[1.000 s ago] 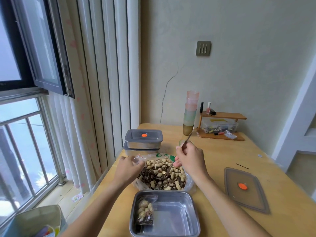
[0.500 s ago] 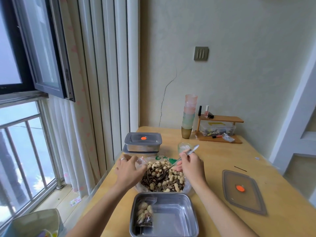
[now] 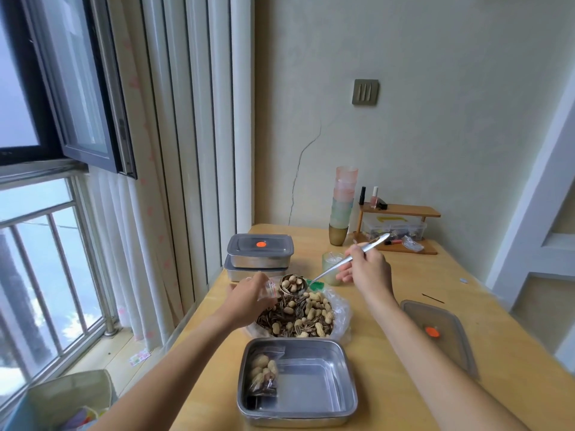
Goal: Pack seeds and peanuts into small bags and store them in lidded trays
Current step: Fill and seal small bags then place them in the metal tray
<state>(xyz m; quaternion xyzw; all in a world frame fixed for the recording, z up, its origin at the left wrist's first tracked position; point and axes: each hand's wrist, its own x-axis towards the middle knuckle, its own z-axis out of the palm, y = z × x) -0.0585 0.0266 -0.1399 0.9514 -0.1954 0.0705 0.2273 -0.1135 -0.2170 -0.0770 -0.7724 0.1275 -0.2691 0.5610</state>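
Right hand (image 3: 368, 269) is gripping the spoon (image 3: 329, 270) by its handle, fingers curled round it, handle end pointing up & away twd the back wall. The spoon bowl is carrying a load of peanuts and is hovering just over the far edge of the heap. Left hand (image 3: 247, 298) is pinching a small clear bag (image 3: 270, 289) right beside the spoon bowl, fingers closed on it. Whether the bag mouth is open, can't tell, too blurry. Heap of peanuts & striped seeds (image 3: 298, 315) is sitting in a crumpled clear plastic sack mid-worktop (image 3: 466, 275), between the two hands. Nearest the person, an open steel tray (image 3: 311, 387) is lying w/ one filled bag (image 3: 263, 376) resting against its left wall, peanuts showing thru the plastic. A loose lid (image 3: 448, 325) w/ an orange dot is lying flat to the right, apart from the tray. At the back left, two lidded trays (image 3: 259, 251) are standing stacked, the top one w/ an orange dot too. A small glass (image 3: 330, 264) is standing just behind the spoon. A stack of pastel cups (image 3: 342, 203) is standing beside a wooden shelf (image 3: 404, 210) at the wall.
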